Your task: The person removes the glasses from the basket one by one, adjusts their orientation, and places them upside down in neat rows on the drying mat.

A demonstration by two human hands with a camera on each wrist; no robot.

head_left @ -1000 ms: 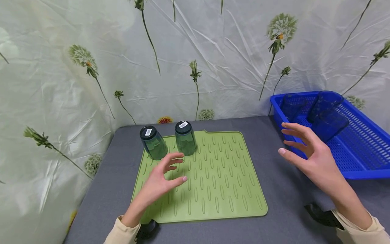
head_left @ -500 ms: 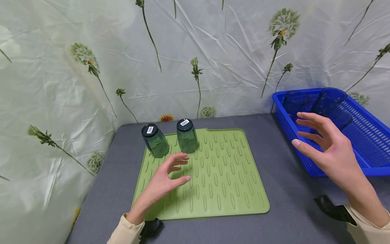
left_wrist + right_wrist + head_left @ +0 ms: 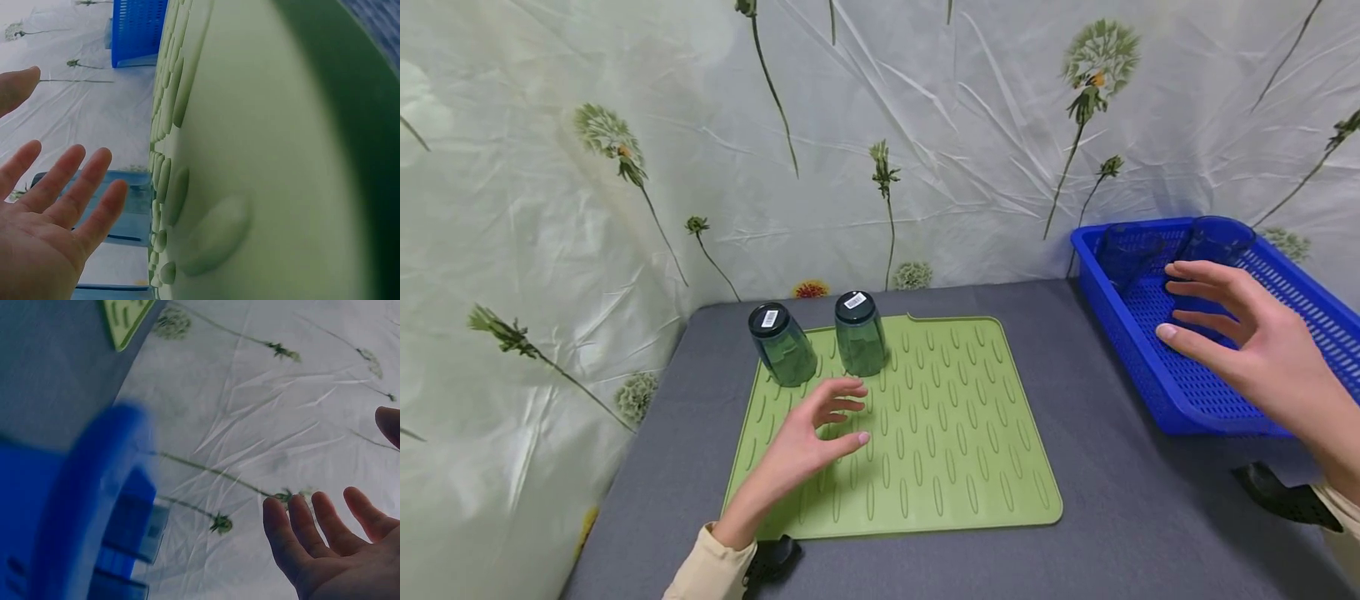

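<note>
Two dark green glasses stand upside down at the back left of a light green ribbed mat [image 3: 955, 467]. The left glass [image 3: 784, 350] leans slightly in the head view; the right glass [image 3: 861, 337] has a barcode label on its base. My left hand [image 3: 808, 433] hovers over the mat in front of them, fingers relaxed and holding nothing. My right hand [image 3: 1247, 333] is over the blue basket [image 3: 1180, 408], thumb and fingers apart, also holding nothing. Inside the basket, dark glasses [image 3: 1131, 254] show at its back; the hand hides part of them.
A dark grey cloth [image 3: 1112, 500] covers the table under the mat and basket. Behind it hangs a pale curtain [image 3: 985, 167] printed with dandelions, right at the table's back edge. The basket's raised rim [image 3: 62, 506] comes close to the right wrist camera.
My right hand has moved right, from the basket's left side to over its inside. My left hand stays nearly still over the mat. The glasses on the mat stay in place.
</note>
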